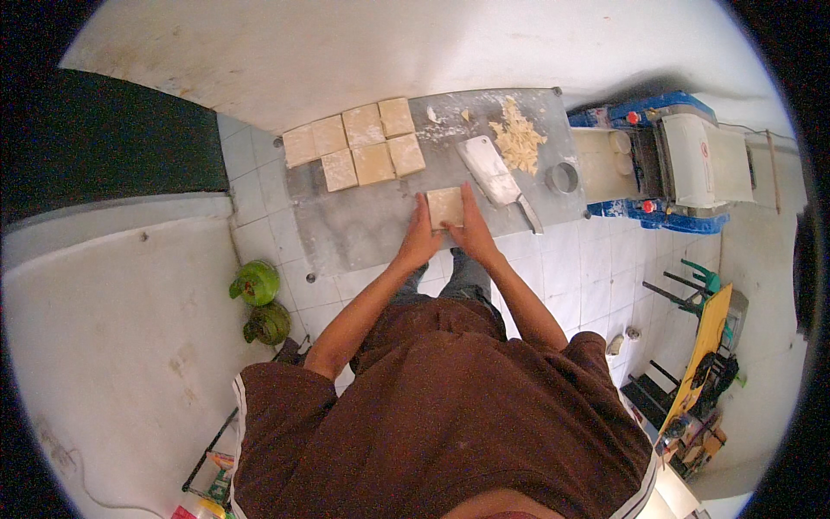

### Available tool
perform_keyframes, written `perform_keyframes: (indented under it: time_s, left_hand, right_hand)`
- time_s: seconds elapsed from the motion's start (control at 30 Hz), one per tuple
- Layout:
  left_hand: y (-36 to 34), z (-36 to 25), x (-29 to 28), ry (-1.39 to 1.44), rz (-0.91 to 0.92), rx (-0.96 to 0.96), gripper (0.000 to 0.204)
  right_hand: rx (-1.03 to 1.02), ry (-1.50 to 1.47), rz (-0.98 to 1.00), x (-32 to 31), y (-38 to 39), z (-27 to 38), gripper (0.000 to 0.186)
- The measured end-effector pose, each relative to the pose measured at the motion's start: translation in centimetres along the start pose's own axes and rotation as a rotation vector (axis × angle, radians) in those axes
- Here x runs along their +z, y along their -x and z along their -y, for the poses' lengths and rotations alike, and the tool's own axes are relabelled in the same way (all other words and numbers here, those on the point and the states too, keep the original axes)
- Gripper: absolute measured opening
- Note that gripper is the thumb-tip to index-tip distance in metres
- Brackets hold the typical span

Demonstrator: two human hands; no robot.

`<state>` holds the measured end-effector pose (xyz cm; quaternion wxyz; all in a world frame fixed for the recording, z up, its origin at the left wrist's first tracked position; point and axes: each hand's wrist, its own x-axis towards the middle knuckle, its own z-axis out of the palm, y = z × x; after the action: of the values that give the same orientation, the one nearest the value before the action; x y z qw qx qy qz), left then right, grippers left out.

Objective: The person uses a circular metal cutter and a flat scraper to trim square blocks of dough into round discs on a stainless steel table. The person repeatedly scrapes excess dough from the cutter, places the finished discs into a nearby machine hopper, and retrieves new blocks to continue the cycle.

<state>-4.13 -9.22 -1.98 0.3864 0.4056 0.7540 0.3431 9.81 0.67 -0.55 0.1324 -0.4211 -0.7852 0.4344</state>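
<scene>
Between my two palms, near the table's front edge, is a stack of square dough sheets (445, 208). My left hand (421, 235) presses its left side and my right hand (469, 228) its right side, fingers pointing away from me. Just beyond lie several similar pale square stacks of dough (373, 163), set close together in two rows. To the right of my right hand rests a cleaver (493, 171), its floury blade pointing away and its handle toward the front edge. A heap of dough scraps (519, 138) lies beyond the cleaver.
The grey table (346, 233) is dusted with flour. A metal ring (562, 178) stands near its right edge, beside a blue and white dough roller machine (683, 160). Green gas cylinders (257, 283) stand on the tiled floor at left. A wall (346, 52) rises behind the table.
</scene>
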Motion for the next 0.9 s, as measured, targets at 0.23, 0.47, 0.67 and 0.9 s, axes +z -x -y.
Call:
perform_keyframes:
  time_s: [0.23,0.47,0.67,0.9]
  left_hand:
    - [-0.6,0.7,-0.2,-0.018,0.046,-0.015,0.068]
    - [-2.0,0.2,1.5,0.085,0.016,0.007,0.060]
    - [-2.6,0.4,1.3,0.079,0.036,-0.024,0.066]
    - [-4.0,-1.8,1.5,-0.033,-0.060,0.081,0.088]
  right_hand:
    - [-0.296,0.616,0.285,-1.7,-2.3,2.0,0.123]
    - [-0.273,0.613,0.351,-1.9,-4.7,1.5,0.121]
    - [-0.302,0.551,0.316,-2.3,-4.9,1.6,0.118]
    - [-0.198,0.395,-0.089,-8.3,-1.7,0.2,0.093]
